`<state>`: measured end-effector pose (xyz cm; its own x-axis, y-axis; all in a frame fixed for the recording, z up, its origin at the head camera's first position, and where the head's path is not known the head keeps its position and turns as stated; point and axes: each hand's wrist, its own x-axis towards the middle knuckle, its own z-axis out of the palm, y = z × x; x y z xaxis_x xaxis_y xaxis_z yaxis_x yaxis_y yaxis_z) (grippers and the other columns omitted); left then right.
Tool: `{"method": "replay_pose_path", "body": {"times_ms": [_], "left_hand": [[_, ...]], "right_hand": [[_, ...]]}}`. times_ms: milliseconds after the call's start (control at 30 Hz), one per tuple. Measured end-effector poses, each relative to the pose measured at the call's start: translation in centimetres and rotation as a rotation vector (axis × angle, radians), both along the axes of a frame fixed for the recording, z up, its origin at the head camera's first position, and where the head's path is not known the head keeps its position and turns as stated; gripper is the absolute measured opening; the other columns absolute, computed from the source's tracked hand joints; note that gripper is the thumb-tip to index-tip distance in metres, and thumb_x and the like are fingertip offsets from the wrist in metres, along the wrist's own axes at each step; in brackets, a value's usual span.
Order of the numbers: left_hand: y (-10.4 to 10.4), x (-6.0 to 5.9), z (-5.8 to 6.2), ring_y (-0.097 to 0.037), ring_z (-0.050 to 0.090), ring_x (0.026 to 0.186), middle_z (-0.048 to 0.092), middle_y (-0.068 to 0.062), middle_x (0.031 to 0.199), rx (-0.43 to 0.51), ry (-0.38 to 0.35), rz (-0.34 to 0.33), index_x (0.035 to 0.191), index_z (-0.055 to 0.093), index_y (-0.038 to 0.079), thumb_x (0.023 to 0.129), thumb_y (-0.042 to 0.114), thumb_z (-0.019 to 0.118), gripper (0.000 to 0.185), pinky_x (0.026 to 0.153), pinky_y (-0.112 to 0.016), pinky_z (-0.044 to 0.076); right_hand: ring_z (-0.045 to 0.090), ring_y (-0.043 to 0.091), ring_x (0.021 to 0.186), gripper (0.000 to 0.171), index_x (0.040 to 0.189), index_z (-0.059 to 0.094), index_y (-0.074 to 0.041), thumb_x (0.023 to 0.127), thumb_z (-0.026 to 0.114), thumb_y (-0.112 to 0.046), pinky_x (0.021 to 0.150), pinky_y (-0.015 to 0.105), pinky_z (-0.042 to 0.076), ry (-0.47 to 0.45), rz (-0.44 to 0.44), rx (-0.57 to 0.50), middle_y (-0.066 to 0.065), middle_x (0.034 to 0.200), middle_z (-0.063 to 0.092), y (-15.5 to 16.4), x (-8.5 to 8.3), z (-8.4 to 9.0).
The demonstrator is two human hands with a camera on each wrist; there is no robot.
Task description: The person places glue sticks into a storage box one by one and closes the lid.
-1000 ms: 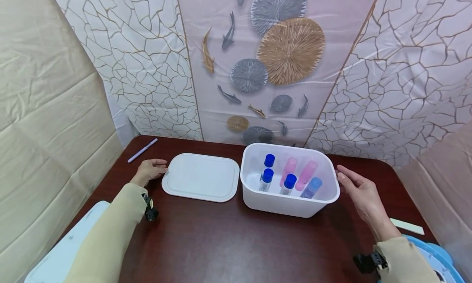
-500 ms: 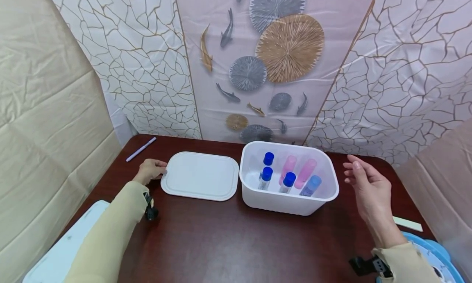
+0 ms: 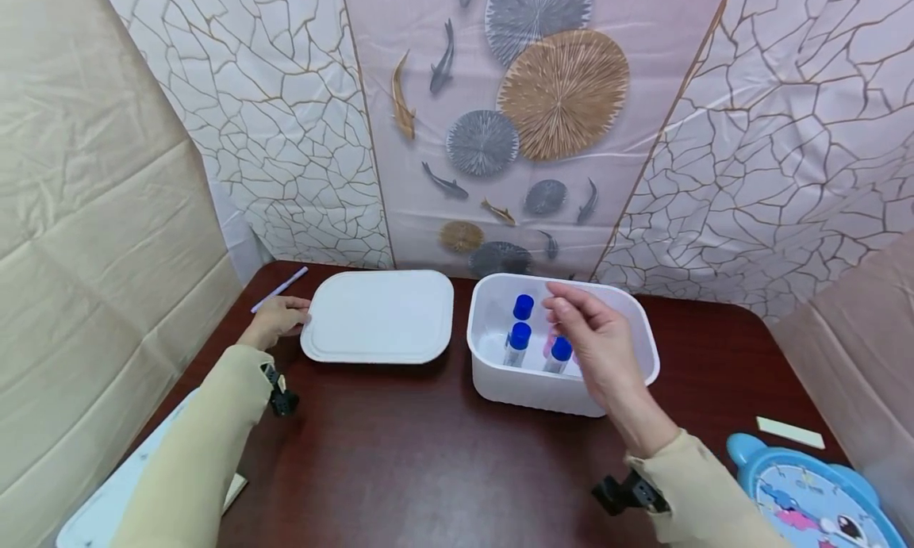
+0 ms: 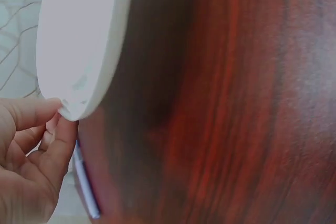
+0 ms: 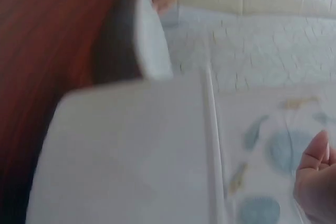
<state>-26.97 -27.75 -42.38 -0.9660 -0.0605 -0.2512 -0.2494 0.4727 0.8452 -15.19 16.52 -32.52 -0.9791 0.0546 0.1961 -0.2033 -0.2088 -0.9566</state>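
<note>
My left hand [image 3: 274, 322] pinches the left edge of a white lid [image 3: 378, 318] between thumb and fingers. The left wrist view has the lid [image 4: 79, 30] raised off the dark table, with its shadow below. Right of it stands a white plastic bin [image 3: 528, 385]. Inside are clear tubes with dark blue caps [image 3: 519, 335] and a pink tube [image 3: 548, 342], mostly hidden by my right hand [image 3: 596, 338]. That hand hovers over the bin with loosely bent fingers, holding nothing. In the right wrist view the bin's wall [image 5: 126, 156] fills the lower part.
A light purple pen [image 3: 280, 289] lies at the back left, behind my left hand. At front right are a blue cartoon clock [image 3: 807, 500] and a pale strip [image 3: 789, 433]. A white board [image 3: 121, 492] lies under my left sleeve. Fabric walls enclose the table's back and sides.
The lid has come up off the table in my left hand, shifting slightly back and left. My right hand has moved left from beside the bin to over it, hiding the right-hand tubes.
</note>
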Motion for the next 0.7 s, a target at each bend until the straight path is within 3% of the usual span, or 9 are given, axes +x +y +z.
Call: {"method": "replay_pose_path", "body": {"times_ms": [100, 233, 400, 700], "left_hand": [[-0.5, 0.2, 0.6, 0.001, 0.056, 0.073, 0.06, 0.004, 0.086, 0.099, -0.005, -0.004, 0.129, 0.043, -0.016, 0.091, 0.0, 0.054, 0.043, 0.069, -0.017, 0.053], [-0.7, 0.4, 1.5, 0.003, 0.056, 0.071, 0.057, 0.015, 0.077, 0.192, 0.002, -0.023, 0.131, 0.039, -0.016, 0.092, 0.002, 0.054, 0.045, 0.07, -0.016, 0.052], [-0.6, 0.4, 2.6, 0.003, 0.057, 0.072, 0.058, 0.017, 0.079, 0.252, 0.013, -0.06, 0.134, 0.035, -0.015, 0.093, 0.003, 0.054, 0.049, 0.07, -0.015, 0.052], [0.8, 0.7, 4.6, 0.003, 0.058, 0.076, 0.059, 0.015, 0.084, 0.314, 0.048, -0.113, 0.136, 0.033, -0.015, 0.093, 0.002, 0.055, 0.051, 0.071, -0.015, 0.053]], "right_hand": [[0.06, 0.005, 0.079, 0.027, 0.098, 0.07, -0.025, 0.094, 0.055, -0.003, 0.07, 0.017, 0.052, -0.072, 0.075, -0.043, -0.008, 0.086, 0.07, -1.8, -0.5, -0.1], [0.059, 0.005, 0.08, 0.026, 0.111, 0.067, -0.012, 0.094, 0.052, 0.001, 0.072, 0.017, 0.051, -0.16, 0.135, -0.085, -0.009, 0.086, 0.07, -3.8, -1.3, -0.3], [0.059, 0.004, 0.079, 0.038, 0.131, 0.048, 0.008, 0.094, 0.051, 0.002, 0.071, 0.018, 0.05, -0.213, 0.176, -0.076, -0.01, 0.086, 0.067, -5.9, -2.0, -0.7], [0.057, 0.004, 0.074, 0.041, 0.133, 0.048, 0.006, 0.093, 0.054, 0.002, 0.063, 0.016, 0.048, -0.233, 0.183, -0.063, -0.006, 0.085, 0.059, -7.5, -2.7, -0.7]]}}
